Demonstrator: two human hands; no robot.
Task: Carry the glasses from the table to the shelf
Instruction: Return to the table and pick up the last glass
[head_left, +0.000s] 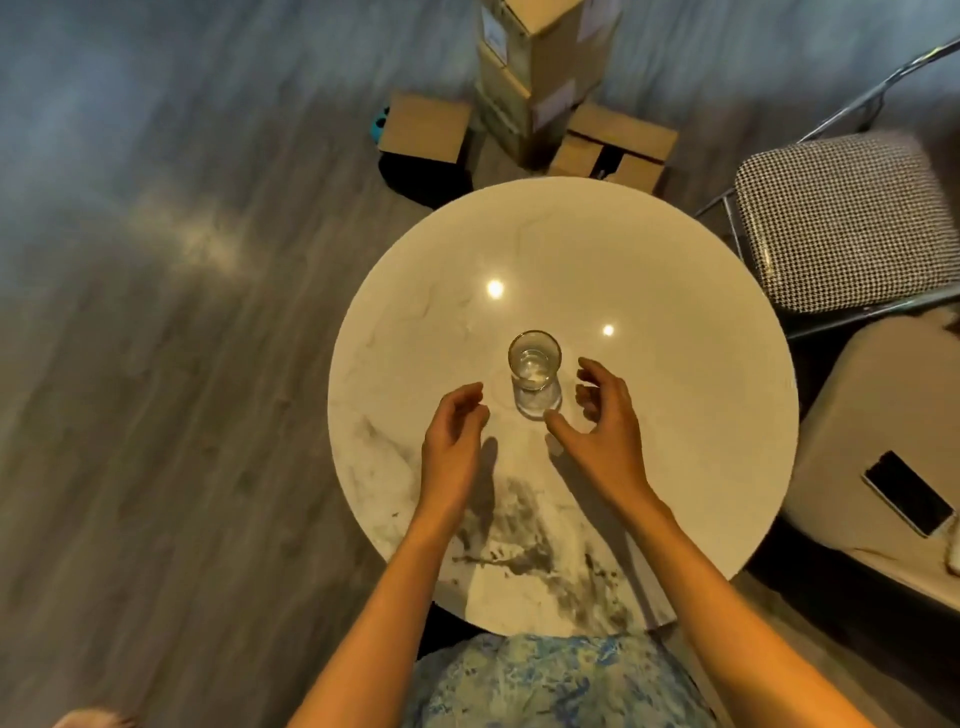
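One clear drinking glass (535, 374) stands upright near the middle of a round white marble table (675, 322). My right hand (605, 428) hovers just to the right of the glass, fingers spread and curved, thumb close to its base without gripping it. My left hand (452, 441) is a little to the left of the glass, fingers loosely curled and holding nothing. No shelf is in view.
Cardboard boxes (540, 78) are stacked on the floor beyond the table. A chair with a checked seat (841, 218) stands at the right. Below it a pale cushioned seat (857, 441) carries a phone (906, 493). Grey wooden floor (156, 364) spreads to the left.
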